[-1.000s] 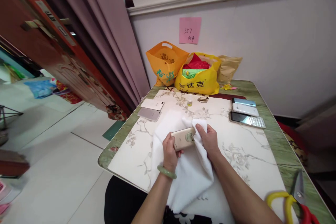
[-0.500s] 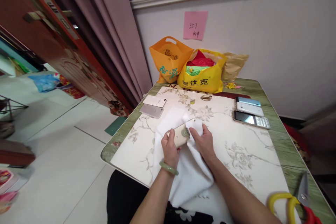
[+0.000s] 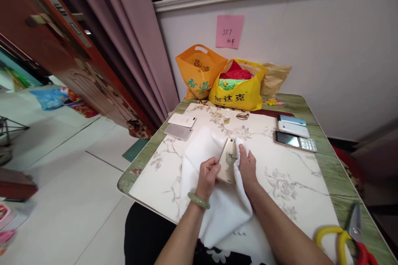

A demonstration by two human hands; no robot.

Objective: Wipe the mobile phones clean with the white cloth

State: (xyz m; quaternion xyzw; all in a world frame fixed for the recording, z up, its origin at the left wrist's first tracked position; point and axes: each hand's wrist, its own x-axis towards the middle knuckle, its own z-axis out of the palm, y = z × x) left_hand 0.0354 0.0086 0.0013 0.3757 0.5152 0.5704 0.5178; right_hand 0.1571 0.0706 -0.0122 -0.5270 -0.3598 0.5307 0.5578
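Pale wall (image 3: 326, 49) is filling the upper right of the frame, and below it a green-edged bench (image 3: 127, 180) is carrying a floral mat, with an orange bag (image 3: 199, 70) and a yellow bag (image 3: 239, 97) standing at its far end. Near the middle of the frame, a gold phone (image 3: 224, 165) is tilting back-side up above a rumpled white cloth (image 3: 222, 215). The left hand (image 3: 207, 177) is closing thumb and curled fingers on the phone's lower left edge, while the right hand (image 3: 248, 169) is gripping a fold of the cloth against the right edge, its fingers being partly hidden. Judging by looks, the phone is being light and rigid, its smooth back probably slippery and its hidden screen side the fragile one, so the long edges are offering the safest hold; the round ring piece on its back may be catching fabric. The cloth is looking soft and limp, suiting a pinch at a fold. Two phones are lying at centre left, three more at centre right, and scissors (image 3: 338, 240) are resting at lower right
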